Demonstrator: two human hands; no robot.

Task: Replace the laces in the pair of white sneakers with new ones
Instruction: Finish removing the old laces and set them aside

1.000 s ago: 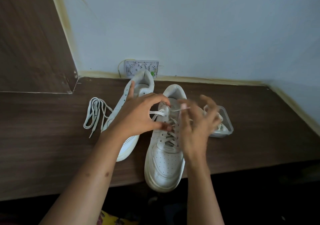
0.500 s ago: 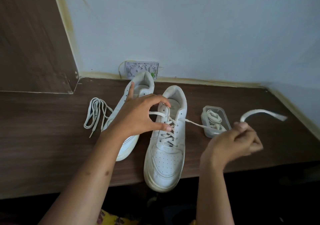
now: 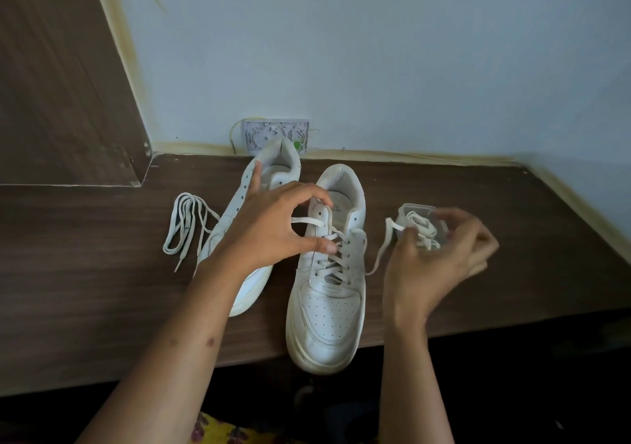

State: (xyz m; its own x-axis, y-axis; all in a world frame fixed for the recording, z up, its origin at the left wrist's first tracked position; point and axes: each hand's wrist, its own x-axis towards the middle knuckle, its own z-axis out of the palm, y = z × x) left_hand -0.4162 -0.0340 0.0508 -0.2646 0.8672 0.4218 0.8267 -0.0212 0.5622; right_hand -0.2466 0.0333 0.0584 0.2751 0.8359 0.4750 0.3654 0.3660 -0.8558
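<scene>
Two white sneakers stand on a dark wooden table [image 3: 85, 307]. The left sneaker [image 3: 273, 167] has no lace and is partly hidden by my left hand [image 3: 269, 235]. The right sneaker [image 3: 324, 310] is laced through its lower eyelets, and its toe hangs over the table's front edge. With thumb and curled fingers, my left hand grips that sneaker's left eyelet flap. One free lace [image 3: 380, 252] rises from the shoe's right side to my blurred right hand [image 3: 440, 262], which seems to pinch it near the thumb.
A loose bundled lace [image 3: 186, 225] lies left of the sneakers. A small clear plastic box [image 3: 428, 209] with white laces inside sits behind my right hand. A wall socket [image 3: 276, 133] is behind the shoes. A wooden panel [image 3: 61, 85] rises at the back left.
My right hand pulled the lace far out to the right, then came back toward the shoe, and the lace now hangs slack. My left hand kept its hold on the sneaker.
</scene>
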